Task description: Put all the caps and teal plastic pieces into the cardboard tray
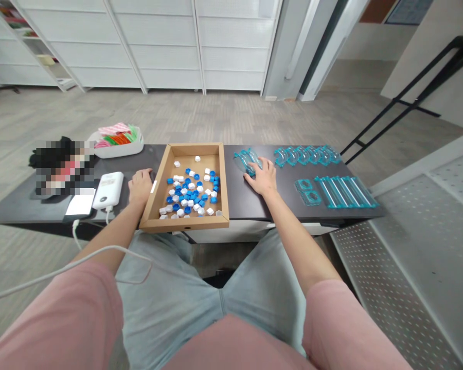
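A shallow cardboard tray sits in the middle of the dark table and holds several small blue and white caps. My left hand rests on the table just left of the tray, fingers curled, with a small white edge showing beside it. My right hand lies to the right of the tray, fingers laid over a clear teal plastic piece.
Rows of teal plastic parts and long teal strips lie on the right of the table. A white power bank with a cable, a phone and a white bin of coloured items stand left. A metal perforated shelf is at right.
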Motion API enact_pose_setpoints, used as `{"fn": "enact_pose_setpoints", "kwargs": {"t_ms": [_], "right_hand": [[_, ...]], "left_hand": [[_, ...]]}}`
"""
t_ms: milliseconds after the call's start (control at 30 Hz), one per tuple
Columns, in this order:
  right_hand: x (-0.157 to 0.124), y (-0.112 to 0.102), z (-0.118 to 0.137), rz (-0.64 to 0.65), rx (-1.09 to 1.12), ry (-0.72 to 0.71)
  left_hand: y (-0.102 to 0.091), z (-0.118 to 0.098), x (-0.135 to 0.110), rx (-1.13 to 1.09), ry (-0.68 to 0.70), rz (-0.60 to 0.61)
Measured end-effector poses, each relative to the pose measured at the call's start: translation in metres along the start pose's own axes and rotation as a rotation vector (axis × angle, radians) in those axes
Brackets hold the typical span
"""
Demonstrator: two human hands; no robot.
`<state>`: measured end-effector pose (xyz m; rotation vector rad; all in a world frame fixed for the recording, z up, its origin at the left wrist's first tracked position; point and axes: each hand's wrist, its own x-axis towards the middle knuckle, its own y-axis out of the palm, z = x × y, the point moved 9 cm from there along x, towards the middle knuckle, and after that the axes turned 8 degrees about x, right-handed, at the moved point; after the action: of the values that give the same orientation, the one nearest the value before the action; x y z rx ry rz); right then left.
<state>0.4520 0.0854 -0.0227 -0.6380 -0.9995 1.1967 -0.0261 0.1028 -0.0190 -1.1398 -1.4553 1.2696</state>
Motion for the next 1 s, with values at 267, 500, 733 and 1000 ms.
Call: {"fn": "enact_pose_setpoints", "kwargs": {"t_ms": [267, 500, 733, 1000], "right_hand": [[0.008, 0.020, -0.012, 0.139, -0.016, 0.042], [0.008, 0.022, -0.012, 0.185, -0.051, 0.042], [0.008, 0.023, -0.015, 0.201, -0.068, 0.052], [0.004, 0.018, -0.008, 0.291, -0.169, 0.109]], "left_hand": [[0.003, 0.001, 0.003, 0.013, 0.002, -0.008], [0.005, 0.002, 0.002, 0.013, 0.011, -0.001], [0.005, 0.001, 0.001, -0.001, 0.015, -0.005], [0.007, 0.003, 0.001, 0.012, 0.029, -0.052]]}}
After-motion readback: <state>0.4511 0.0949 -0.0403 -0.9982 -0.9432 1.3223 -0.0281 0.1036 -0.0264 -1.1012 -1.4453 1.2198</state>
